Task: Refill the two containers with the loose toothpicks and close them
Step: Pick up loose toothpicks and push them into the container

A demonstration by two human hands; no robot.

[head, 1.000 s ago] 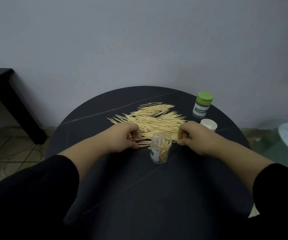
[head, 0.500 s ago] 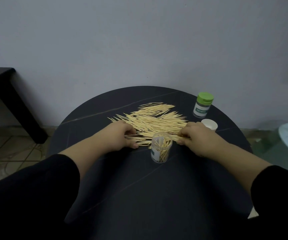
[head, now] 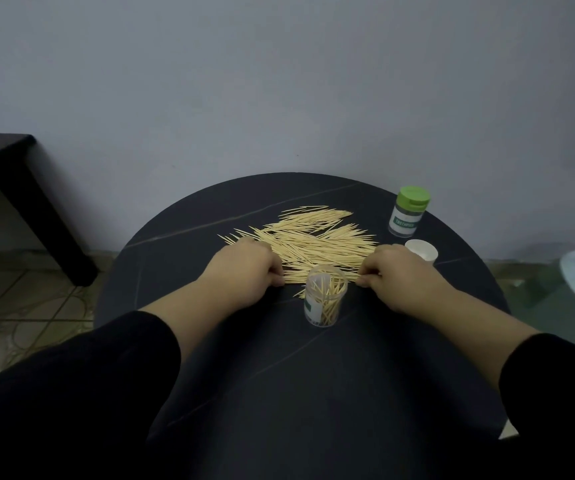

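**Both hands close on the near edge of the pile**

The round dark bench (head: 313, 393) carries everything, and little on it has moved in the last second. The open container (head: 326, 299) stands upright where it was, and its fill looks the same, a loose cluster leaning inside it. Behind the open container the loose toothpicks (head: 313, 237) lie in a broad fan that is much the same shape as before. This suggests that no fresh bundle has gone in yet, and that most of the refill is still to do.

What has changed is the hands. Both have edged away from the person and onto the pile's near edge, just behind the open container. The left hand (head: 244, 268) sits left of the open container, knuckles up and fingers curled under. Its thumb and fingertips pinch the left ends of the nearest sticks. The right hand (head: 400, 271) mirrors it on the other side and pinches the right ends. Together they seem to be squaring up one bundle between them, probably to lift it and stand it in the open container.

Behind and right of the open container stands the closed container (head: 409, 216) with its green cap on. The white lid (head: 421, 249) lies loose between the two containers, just beyond the right hand.
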